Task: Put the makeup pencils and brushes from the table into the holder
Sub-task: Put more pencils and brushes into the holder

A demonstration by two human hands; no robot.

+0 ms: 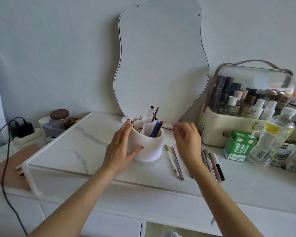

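left hand (119, 147) on holder (146, 144), pencils (177, 162) under right hand (187, 140)

One white holder (146, 146) on the counter (79, 142); about four sticks stand in it, hard to separate; two pencils (175, 162) lie just right of it; a further cluster of pencils and brushes (214, 165) beyond the right arm, perhaps five, partly hidden; one wavy mirror (161, 57); one clear-lidded cosmetics case (246, 106); one green carton (238, 145); one plastic bottle (272, 137); one brown-lidded jar (59, 117); two hands in view.
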